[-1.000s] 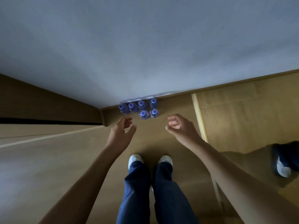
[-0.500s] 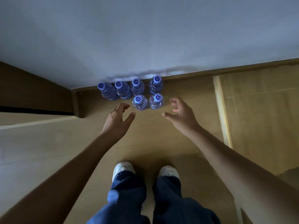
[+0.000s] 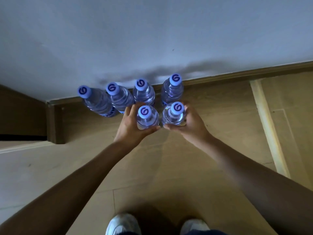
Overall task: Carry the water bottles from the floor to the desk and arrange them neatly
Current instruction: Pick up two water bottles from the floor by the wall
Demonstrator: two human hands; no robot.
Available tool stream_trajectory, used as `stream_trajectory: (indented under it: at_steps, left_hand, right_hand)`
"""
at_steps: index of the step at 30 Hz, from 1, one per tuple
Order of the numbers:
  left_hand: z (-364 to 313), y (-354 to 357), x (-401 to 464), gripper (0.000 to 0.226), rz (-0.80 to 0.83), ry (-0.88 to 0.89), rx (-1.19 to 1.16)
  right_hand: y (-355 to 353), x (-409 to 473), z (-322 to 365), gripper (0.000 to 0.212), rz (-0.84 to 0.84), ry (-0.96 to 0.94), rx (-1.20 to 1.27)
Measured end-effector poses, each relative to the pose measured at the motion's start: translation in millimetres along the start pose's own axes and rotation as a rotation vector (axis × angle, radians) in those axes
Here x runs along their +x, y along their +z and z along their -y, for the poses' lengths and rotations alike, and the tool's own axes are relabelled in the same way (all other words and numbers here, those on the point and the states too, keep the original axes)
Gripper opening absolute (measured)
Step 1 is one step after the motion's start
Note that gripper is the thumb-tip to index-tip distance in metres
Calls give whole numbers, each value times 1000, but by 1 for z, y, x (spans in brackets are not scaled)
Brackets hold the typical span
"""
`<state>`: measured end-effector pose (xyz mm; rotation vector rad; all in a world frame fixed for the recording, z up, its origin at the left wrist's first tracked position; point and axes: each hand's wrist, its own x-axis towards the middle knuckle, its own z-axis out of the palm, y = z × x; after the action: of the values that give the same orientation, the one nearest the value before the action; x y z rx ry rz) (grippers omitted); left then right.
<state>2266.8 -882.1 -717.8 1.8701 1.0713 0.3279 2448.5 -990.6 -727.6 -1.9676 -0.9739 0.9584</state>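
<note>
On the floor [image 3: 211, 133], hands [image 3: 130, 126] grip two water-filled bottles [image 3: 147, 118].

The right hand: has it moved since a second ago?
Yes. The right hand moved forward toward the wall and now grips the front right bottle.

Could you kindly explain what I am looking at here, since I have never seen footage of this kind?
There is no machine: a person wears a camera on the head, looking down at their own arms and shoes. Six water bottles stand on the wooden floor against a white wall: four in a back row and two in front. The left hand curls its fingers round the front left bottle, and the right hand grips the front right bottle. The desk is not in view.
</note>
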Motion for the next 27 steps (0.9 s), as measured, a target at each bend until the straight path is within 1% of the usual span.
stream_trajectory:
  at_steps: [6, 11, 15, 17, 19, 22, 25, 27]
  left_hand:
    - [5, 8, 4, 63, -47, 18, -50]
    - [1, 2, 4, 64, -29, -5, -62]
    - [-7, -13, -1, 67, -23, -43, -82]
    - [-19, -24, -5, 64, -15, -62, -113]
    - [-39, -40, -9, 58, -6, -59, -106]
    - [-89, -71, -21, 55, 3, -57, -111]
    - [-153, -111, -38, 57, -11, -72, -158]
    - [-200, -143, -52, 61, -30, -83, -174]
  right_hand:
    - [13, 0, -8, 67, -89, -40, 52]
    - [14, -2, 0, 57, -141, -92, 69]
    - [9, -8, 8, 61, -78, -37, 162]
    - [2, -11, 20, 60, -22, -18, 188]
    - [-11, -16, 42, 55, 20, -11, 175]
    - [-40, -32, 87, 50, 49, -3, 178]
    - [-78, -56, 151, 45, 65, -38, 184]
    - [-104, -72, 203, 46, 74, -76, 168]
